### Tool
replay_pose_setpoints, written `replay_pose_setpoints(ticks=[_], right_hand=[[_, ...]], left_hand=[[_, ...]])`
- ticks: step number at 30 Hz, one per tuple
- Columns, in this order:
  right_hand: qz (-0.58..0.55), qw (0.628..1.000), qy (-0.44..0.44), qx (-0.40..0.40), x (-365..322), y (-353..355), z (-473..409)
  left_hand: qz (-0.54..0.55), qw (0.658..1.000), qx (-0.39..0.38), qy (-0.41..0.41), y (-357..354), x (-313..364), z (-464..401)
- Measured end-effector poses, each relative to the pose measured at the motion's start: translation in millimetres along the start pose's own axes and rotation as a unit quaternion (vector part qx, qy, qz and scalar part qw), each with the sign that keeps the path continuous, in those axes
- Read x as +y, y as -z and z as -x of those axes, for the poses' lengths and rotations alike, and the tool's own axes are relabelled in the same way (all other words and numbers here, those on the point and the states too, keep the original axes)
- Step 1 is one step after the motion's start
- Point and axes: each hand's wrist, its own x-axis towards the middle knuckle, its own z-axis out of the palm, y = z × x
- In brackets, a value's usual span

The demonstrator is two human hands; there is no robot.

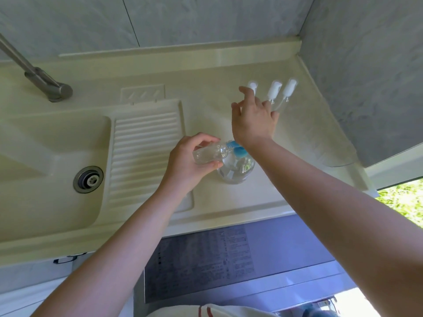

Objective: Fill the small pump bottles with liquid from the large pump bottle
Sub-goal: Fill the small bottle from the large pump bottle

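The left hand (192, 156) grasps a small clear bottle (209, 153), tilted on its side with its mouth at the blue pump (237, 149) of the large bottle (235, 168), which stands on the cream counter (229, 202) right of the sink (45, 156); the right hand (253, 117), fingers spread and released, reaches among three white pump tops (274, 89) lying farther back.

Arms: both forearms bare to the frame edge, no sleeves visible.
Left hand (194, 156): bare, no glove, ring or watch.
Right hand (251, 117): bare, likewise unadorned.
Garment: white cloth with red stripes (206, 311), bottom edge.
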Motion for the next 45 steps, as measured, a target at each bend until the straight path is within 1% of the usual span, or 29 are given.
replay_pose_setpoints(ticks=[7, 12, 14, 17, 20, 22, 26, 32, 34, 36, 40, 42, 45], right_hand=[[-0.021, 1.000, -0.013, -0.007, 3.0, -1.8, 3.5], [-0.001, 1.000, 0.023, 0.021, -2.8, 2.3, 0.6], [-0.009, 1.000, 0.020, 0.006, -1.3, 0.3, 1.0], [-0.031, 0.999, -0.012, -0.034, 3.1, -2.8, 1.9], [0.008, 0.999, 0.024, -0.027, -0.8, 0.1, 0.2], [0.007, 0.999, 0.040, -0.033, -5.4, 2.8, -2.4], [-0.015, 0.999, 0.016, -0.046, 0.6, -1.6, -1.3], [-0.028, 0.999, 0.026, -0.019, -2.8, 3.0, -2.3], [-0.024, 0.999, 0.011, -0.027, -0.4, 0.4, -0.6], [-0.019, 1.000, -0.005, -0.017, 1.7, -1.9, 1.2], [-0.004, 1.000, 0.019, 0.012, -1.5, 1.6, 0.9], [-0.012, 1.000, 0.019, 0.002, -2.5, 1.3, -1.5], [-0.022, 0.999, -0.011, -0.024, 1.1, -1.9, -0.9]], left_hand=[[-0.001, 1.000, 0.002, -0.004, -1.5, -2.5, 0.2], [-0.006, 1.000, 0.006, -0.016, -1.5, -3.8, -0.3], [-0.006, 1.000, 0.007, -0.020, -1.2, -4.9, -0.2], [-0.011, 1.000, 0.008, -0.011, -2.4, -4.4, 1.5], [-0.005, 1.000, 0.002, -0.007, -3.0, -2.7, 2.2], [-0.007, 1.000, 0.004, -0.005, -0.6, -1.2, 1.5], [-0.019, 1.000, 0.004, -0.009, 0.8, -0.9, -0.8], [-0.007, 1.000, 0.003, -0.010, -0.6, -1.5, -1.1], [-0.015, 1.000, 0.005, -0.011, -0.1, -1.8, -2.6], [-0.020, 1.000, 0.007, -0.009, -0.3, -1.4, -2.5], [0.000, 1.000, 0.004, -0.003, -1.6, -2.1, 0.2], [0.000, 1.000, 0.008, -0.006, -0.9, -1.4, 0.2], [-0.003, 1.000, 0.013, -0.003, -2.0, -1.8, 1.2]])
